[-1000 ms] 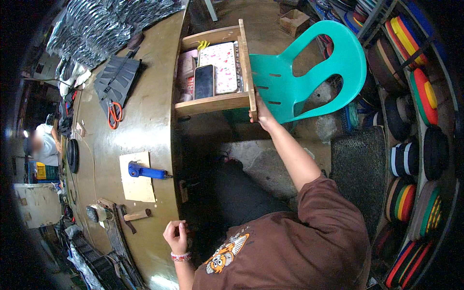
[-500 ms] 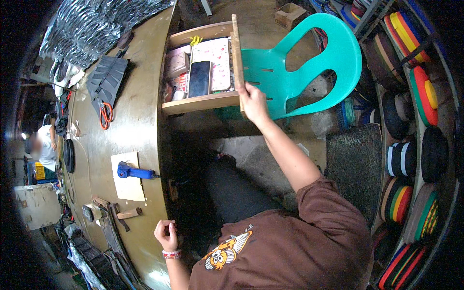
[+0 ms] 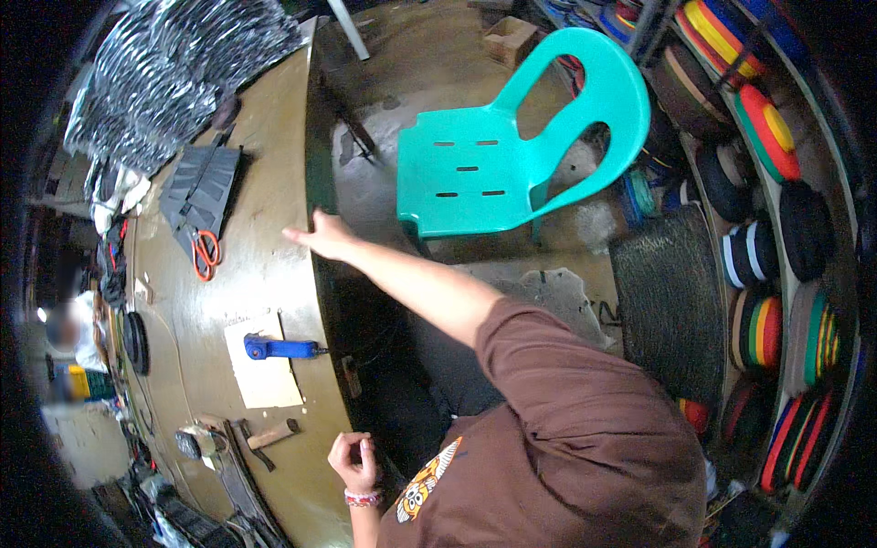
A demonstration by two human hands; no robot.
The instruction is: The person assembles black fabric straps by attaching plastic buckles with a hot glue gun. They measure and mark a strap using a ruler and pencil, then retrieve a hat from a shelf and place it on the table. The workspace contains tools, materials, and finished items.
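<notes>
My right hand reaches to the edge of the brown worktable, its fingers stretched over the top and holding nothing I can see. The drawer under this edge is pushed in, and its contents are hidden. My left hand, with bracelets at the wrist, hovers by the table's near edge, its fingers curled in and nothing showing in them. Between the hands, a blue handheld tool rests on a sheet of paper. Orange-handled scissors lie beyond my right fingertips, against dark grey cut pieces.
A green plastic chair stands right of the table. Shelves at the right hold rolls of coloured webbing. A hammer lies at the table's near part. Shiny dark material is piled at the far end. Another person is at far left.
The open drawer with the phone and boxes has gone in under the table. My right hand has left its front and moved left to the table edge. The view has shifted somewhat.
</notes>
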